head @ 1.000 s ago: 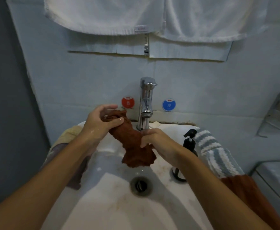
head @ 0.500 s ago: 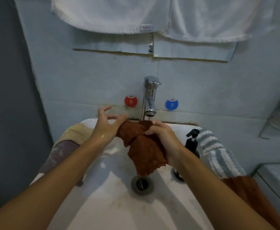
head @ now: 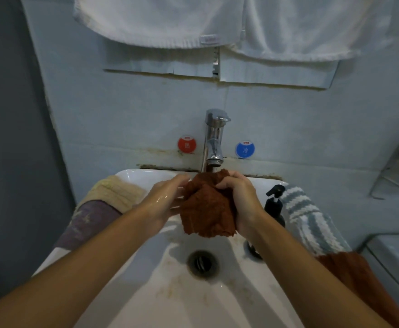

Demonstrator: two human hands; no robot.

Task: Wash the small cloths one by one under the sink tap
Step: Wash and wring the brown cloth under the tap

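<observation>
The step in hand looks like the washing of one cloth: in the middle of the frame the right hand has its grip clenched around the rust-brown cloth, bunched just under the spout of the tap and above the sink, while the left hand presses it from the side with nearly straight, wet fingers. Next, I think, it needs rubbing and wringing before another cloth, perhaps the striped cloth at right, is taken. Readable writing: "OYO" on the red sticker and the blue sticker; the towel tag at the top is too blurred
</observation>
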